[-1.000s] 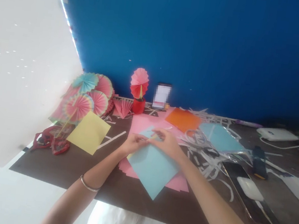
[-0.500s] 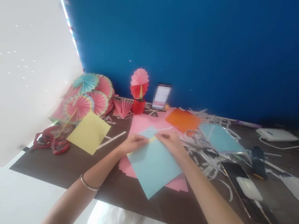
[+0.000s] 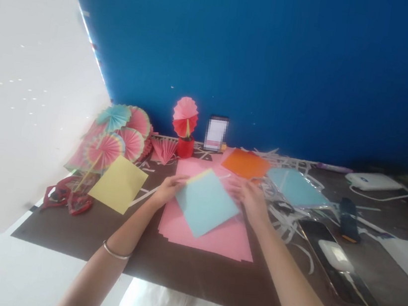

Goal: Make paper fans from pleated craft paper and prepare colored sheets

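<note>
A light blue paper sheet (image 3: 206,204) is turned cornerwise over a stack of pink paper (image 3: 211,242). A narrow yellow strip (image 3: 199,176) shows along its upper left edge. At its left corner, my left hand (image 3: 169,189) is closed on the sheet, the fingertips partly out of sight at the edge. My right hand (image 3: 252,199) is just beyond the right edge, fingers apart and slightly blurred, holding nothing I can see. To the left of my left hand lies a yellow paper square (image 3: 119,184).
Paper fans (image 3: 105,145) and red scissors (image 3: 80,202) are at the left. A red pot (image 3: 185,147) with a paper flower stands behind. Orange paper (image 3: 246,163), bagged blue paper (image 3: 299,188), white paper scraps (image 3: 284,226) and a phone (image 3: 313,237) lie to the right.
My hands have moved apart from the sheet's top edge, the left to its left corner and the right outward. The sheet has shifted up, uncovering more pink paper in front.
</note>
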Demonstrator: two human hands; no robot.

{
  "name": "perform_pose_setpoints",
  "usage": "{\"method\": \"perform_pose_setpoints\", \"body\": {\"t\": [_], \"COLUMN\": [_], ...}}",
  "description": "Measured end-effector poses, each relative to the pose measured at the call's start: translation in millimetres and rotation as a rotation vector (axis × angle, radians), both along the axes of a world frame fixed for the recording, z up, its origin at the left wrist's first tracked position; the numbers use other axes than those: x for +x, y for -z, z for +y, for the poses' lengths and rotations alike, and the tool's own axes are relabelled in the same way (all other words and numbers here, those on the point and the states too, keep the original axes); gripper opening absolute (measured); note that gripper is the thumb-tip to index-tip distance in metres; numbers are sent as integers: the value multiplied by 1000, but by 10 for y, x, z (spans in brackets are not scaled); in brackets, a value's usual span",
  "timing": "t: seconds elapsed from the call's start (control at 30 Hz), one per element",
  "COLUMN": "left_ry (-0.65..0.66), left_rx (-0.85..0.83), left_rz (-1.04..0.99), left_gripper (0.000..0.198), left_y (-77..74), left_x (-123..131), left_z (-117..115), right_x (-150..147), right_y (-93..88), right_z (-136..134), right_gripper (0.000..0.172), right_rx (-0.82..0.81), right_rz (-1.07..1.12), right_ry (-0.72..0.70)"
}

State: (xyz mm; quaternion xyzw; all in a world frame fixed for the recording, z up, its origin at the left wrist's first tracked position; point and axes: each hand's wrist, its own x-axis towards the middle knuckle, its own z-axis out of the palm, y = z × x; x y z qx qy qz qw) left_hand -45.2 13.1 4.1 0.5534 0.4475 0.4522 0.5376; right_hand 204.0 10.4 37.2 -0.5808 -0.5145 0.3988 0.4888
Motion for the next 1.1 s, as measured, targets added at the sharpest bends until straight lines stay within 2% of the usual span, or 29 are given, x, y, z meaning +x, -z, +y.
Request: {"method": "perform_pose_setpoints", "body": {"t": [0.1,0.23,0.3,0.47,0.57,0.73,0.8,1.0,1.1], "left_ry": [-227,-398,-473,-644,-713,-688,-653,-545,-326], "left_rx": [83,167,211,271,231,237,245,231,131], "left_rz": [-29,82,154,213,169,18,-29,-156,-310], "left_gripper": [36,23,23,28,31,45,49,53,56], "left_y": [58,140,160,115,99,155,171,96,10], "left_x": [-28,-106,-145,-160,-145,-147,-144,-105,-69], "left_z": [69,136,146,110,85,85,93,54,-21], "right_x": [211,364,396,487,558,676,696,630,606], "right_y": [128,275,311,268,219,262,301,337,323], "right_z": [9,-40,-83,-211,-248,-183,-157,-169,-174], "right_gripper": [40,33,29,26,25,25,24,21,22], "right_rx": [97,219,260,310,278,342,394,416,440], "right_rz": [-135,-462,-604,-851,-894,-819,-764,-711,-657], "right_ry": [110,141,88,-188,-151,213,304,366,398]}}
